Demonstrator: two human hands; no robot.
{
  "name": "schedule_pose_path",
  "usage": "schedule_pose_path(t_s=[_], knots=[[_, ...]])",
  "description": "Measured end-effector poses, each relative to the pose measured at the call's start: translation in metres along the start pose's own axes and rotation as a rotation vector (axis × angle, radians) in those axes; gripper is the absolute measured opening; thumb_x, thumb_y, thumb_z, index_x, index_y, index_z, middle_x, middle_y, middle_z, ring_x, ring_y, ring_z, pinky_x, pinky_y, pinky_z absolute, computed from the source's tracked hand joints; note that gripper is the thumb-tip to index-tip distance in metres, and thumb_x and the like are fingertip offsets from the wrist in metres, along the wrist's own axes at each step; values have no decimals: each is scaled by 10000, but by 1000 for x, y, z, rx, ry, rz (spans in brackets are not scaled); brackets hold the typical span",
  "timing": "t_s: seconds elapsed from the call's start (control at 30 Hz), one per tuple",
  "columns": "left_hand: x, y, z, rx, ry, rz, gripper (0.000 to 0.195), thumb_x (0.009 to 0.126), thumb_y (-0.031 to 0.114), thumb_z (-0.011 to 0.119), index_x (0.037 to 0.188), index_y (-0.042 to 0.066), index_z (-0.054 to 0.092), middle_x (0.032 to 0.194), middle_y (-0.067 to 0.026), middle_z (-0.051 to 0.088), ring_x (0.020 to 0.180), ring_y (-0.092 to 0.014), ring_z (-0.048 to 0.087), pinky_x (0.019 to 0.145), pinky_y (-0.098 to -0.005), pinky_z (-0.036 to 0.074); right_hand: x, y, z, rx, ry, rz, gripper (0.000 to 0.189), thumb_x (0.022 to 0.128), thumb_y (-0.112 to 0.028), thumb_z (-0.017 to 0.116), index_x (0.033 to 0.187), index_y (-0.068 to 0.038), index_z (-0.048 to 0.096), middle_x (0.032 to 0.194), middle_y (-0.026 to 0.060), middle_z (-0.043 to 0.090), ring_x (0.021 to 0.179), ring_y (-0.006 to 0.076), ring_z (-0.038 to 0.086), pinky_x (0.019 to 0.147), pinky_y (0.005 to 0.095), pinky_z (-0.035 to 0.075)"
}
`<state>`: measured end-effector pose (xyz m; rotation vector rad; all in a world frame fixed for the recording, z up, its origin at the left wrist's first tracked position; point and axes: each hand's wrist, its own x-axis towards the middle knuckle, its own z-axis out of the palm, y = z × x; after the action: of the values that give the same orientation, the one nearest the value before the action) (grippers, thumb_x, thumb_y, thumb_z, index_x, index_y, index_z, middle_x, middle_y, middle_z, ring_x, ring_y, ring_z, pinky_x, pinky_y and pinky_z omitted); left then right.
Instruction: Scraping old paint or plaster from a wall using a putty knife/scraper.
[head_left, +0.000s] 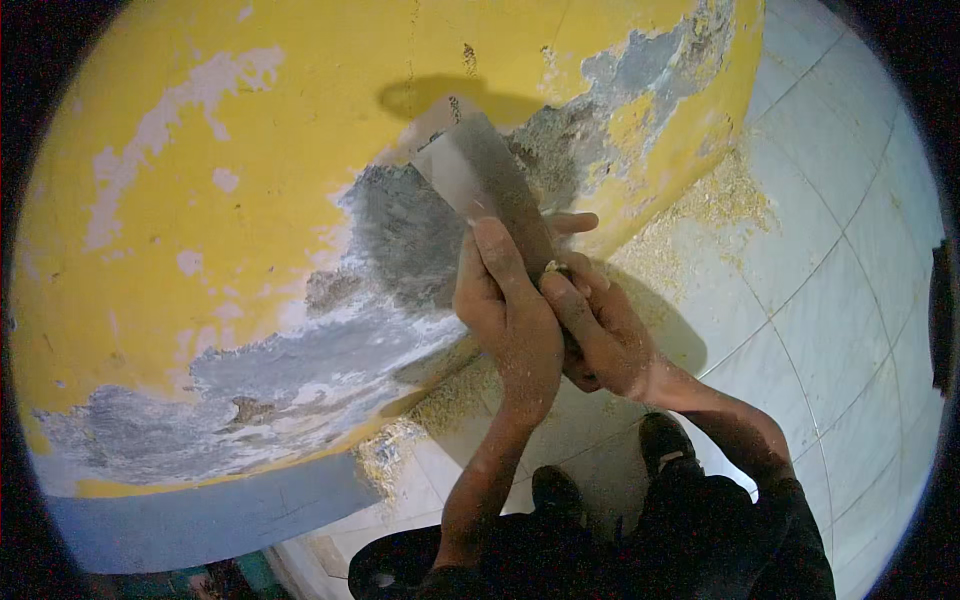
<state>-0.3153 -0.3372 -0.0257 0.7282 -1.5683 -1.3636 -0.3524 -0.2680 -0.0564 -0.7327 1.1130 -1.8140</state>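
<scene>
A wide flat metal blade, which looks like a scraper's, is held up in front of a peeling yellow wall. My left hand supports the blade's near end, with the thumb lying along it. Lower on the tool, my right hand is closed around the grip, which the fingers mostly hide. The blade overlaps a bare grey patch of the wall in view; whether it touches the wall I cannot tell, as its outline is blurred.
Yellow paint chips lie along the wall's foot on pale floor tiles. More debris sits beside a blue-grey painted band. My dark shoes stand on the tiles below my hands. A dark object shows at the right rim.
</scene>
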Motion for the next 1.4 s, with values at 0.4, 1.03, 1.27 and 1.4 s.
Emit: schedule_pose_path(t_s=[0.4,1.03,1.27,1.4], knots=[[0,5,11,-92,5,-70,446,971,379,301,918,-39,448,839,-192,637,598,-230,642,415,-248,453,1,3,-22,-110,-156,360,457,947,-386,379,787,-12,587,519,60,510,519,133,465,457,357,361],[18,36,9,-23,40,60,449,968,374,331,829,-26,479,732,-163,633,469,-172,583,353,-225,381,10,5,-7,-109,-149,82,532,951,-385,372,696,48,549,503,112,487,508,138,445,443,382,340],[5,13,-1,96,35,0,462,970,382,318,831,-25,485,721,-136,633,461,-161,578,366,-235,393,4,16,-4,-44,-101,188,466,963,-396,343,647,-78,470,447,-21,391,356,61,337,340,232,251],[10,34,-3,2,-2,0,461,965,385,333,845,-29,494,726,-149,633,468,-171,586,369,-239,399,3,-2,4,-72,-146,122,443,964,-388,350,672,-79,476,456,-20,406,352,60,337,334,235,258]])
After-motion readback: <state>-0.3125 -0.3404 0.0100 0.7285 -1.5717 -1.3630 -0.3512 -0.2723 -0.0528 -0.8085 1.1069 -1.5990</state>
